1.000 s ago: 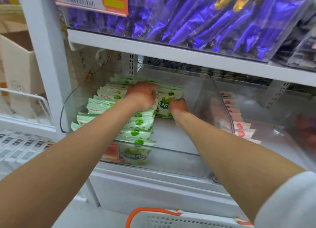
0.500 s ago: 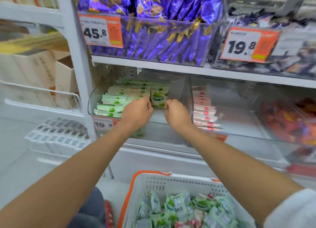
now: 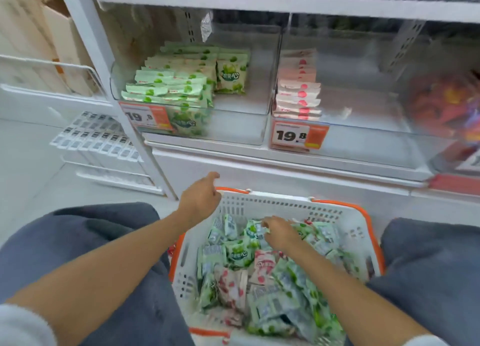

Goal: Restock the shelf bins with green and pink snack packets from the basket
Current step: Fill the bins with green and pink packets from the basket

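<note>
Green (image 3: pixel 237 253) and pink packets (image 3: pixel 265 264) heaped in basket (image 3: pixel 345 217)

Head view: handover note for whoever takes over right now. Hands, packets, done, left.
Left hand: open, holds nothing, above the basket rim.
Right hand: inside the basket, fingertips on a green packet; grip unclear.
Done: left bin has a green row plus a second row begun; right bin has one pink row.
Left: the basket holds many loose green packets and some loose pink packets; both bins have room.
</note>
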The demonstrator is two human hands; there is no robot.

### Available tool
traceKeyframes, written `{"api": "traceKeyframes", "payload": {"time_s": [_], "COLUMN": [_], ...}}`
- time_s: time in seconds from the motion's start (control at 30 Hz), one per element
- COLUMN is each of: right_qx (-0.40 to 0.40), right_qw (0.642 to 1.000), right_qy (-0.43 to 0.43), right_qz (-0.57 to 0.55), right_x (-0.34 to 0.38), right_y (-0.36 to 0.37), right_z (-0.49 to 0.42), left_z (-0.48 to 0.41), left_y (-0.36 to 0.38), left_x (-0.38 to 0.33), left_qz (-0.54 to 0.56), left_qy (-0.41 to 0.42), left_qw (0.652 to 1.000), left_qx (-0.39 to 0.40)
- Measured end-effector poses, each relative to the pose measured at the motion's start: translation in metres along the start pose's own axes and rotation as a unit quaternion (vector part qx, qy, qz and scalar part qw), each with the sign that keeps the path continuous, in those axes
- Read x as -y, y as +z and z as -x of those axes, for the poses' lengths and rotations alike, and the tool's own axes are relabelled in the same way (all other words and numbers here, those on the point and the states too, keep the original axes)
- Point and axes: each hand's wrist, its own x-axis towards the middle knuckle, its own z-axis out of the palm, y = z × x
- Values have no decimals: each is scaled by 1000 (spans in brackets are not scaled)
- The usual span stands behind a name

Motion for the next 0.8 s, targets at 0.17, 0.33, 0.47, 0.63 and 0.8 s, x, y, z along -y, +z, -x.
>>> {"api": "traceKeyframes", "payload": {"time_s": [0.17, 0.33, 0.47, 0.63, 0.8], "right_qx": [59, 29, 57, -4, -49], "right_qw": [997, 988, 992, 989, 977], "right_qy": [17, 12, 23, -24, -79], "right_qz": [-41, -151, -109, -147, -193], "right_x": [-1, 47, 59, 40, 42], "right_y": [44, 72, 83, 52, -34], "right_z": [-25, -60, -73, -59, -21], "left_z": [4, 1, 4, 3, -2], "left_y": [55, 68, 72, 68, 40], "left_x": [25, 30, 35, 33, 3], "left_qz": [-48, -31, -21, 10, 17], "left_qy": [-114, -154, -171, -163, -17], "left_qw": [976, 967, 964, 968, 980], "left_qx": [180, 199, 203, 188, 197]}}
